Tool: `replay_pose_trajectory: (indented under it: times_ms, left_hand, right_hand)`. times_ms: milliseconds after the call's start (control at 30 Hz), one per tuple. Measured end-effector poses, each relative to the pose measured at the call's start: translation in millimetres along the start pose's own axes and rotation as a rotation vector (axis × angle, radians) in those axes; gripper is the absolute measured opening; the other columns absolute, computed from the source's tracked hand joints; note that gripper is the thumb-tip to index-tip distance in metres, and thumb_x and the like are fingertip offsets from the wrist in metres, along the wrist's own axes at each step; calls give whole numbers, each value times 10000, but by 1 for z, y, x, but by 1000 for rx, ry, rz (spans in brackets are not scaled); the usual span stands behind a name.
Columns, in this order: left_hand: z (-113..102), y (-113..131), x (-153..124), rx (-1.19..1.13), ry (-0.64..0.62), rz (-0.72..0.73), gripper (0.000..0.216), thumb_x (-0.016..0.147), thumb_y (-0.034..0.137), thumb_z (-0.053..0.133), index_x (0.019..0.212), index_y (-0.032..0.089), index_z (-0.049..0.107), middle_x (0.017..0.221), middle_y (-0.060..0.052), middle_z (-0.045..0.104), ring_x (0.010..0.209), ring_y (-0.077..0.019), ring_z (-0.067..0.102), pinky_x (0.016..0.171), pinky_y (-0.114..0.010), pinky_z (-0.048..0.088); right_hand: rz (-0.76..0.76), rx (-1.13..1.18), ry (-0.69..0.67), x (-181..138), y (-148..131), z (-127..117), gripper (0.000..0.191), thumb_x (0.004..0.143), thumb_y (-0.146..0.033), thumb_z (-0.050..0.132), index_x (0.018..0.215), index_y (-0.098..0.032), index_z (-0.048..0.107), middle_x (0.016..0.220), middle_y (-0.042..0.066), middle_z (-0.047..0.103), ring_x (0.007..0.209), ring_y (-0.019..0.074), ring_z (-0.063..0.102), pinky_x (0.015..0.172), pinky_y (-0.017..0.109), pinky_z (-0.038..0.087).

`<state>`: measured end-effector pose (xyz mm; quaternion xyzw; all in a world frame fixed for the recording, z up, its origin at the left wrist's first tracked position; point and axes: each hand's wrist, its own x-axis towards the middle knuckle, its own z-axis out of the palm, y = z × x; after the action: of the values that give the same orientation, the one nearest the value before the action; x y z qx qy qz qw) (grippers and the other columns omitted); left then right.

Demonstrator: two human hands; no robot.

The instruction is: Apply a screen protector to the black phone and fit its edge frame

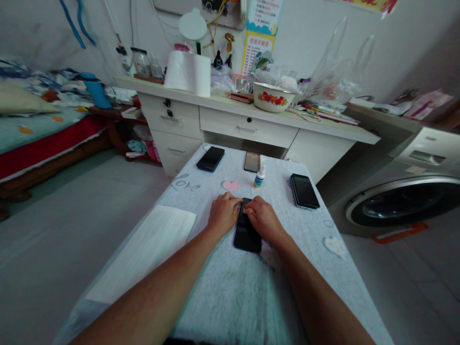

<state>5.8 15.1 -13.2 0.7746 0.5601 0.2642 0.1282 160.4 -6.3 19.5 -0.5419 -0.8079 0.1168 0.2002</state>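
A black phone (pixel 247 234) lies face up in the middle of a small table covered with a pale cloth (pixel 230 287). My left hand (pixel 223 214) rests at the phone's upper left edge with its fingers curled against it. My right hand (pixel 263 218) lies over the phone's upper right part, fingers bent and pressing on the screen near the top. Both hands meet at the phone's far end. A small white bottle with a blue label (pixel 259 177) stands just beyond them.
Three more phones lie on the cloth: one far left (pixel 210 158), one far middle (pixel 252 162), one right (pixel 304 191). A white sheet (pixel 143 249) lies at left. A white desk (pixel 251 125) with clutter stands behind, a washing machine (pixel 402 201) at right, a bed (pixel 43 139) at left.
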Motion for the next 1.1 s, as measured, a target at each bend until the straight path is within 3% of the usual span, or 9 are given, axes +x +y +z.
replay_pose_trajectory:
  times_ms: [233, 767, 1100]
  left_hand:
    - [-2, 1, 1, -7, -27, -13, 300, 865, 155, 532, 1086, 281, 690, 1027, -32, 632, 984, -194, 565, 871, -323, 424]
    - [-5, 4, -1, 27, -21, 2, 277, 878, 197, 529, 1102, 276, 671, 1013, -41, 619, 980, -204, 566, 862, -334, 416]
    - [-2, 2, 0, 20, -24, -6, 277, 865, 204, 550, 1103, 279, 670, 1032, -37, 623, 997, -206, 563, 870, -332, 413]
  right_hand:
    - [-52, -27, -2, 1, -4, 4, 205, 900, -115, 476, 855, -150, 673, 880, 36, 541, 786, 121, 527, 762, 226, 409]
    - [96, -191, 78, 17, 6, 9, 216, 929, -180, 454, 966, -194, 667, 898, 58, 553, 792, 158, 539, 706, 246, 392]
    - [10, -58, 11, 12, 3, 0, 174, 892, -125, 499, 877, -146, 672, 887, 51, 558, 816, 136, 545, 773, 234, 413]
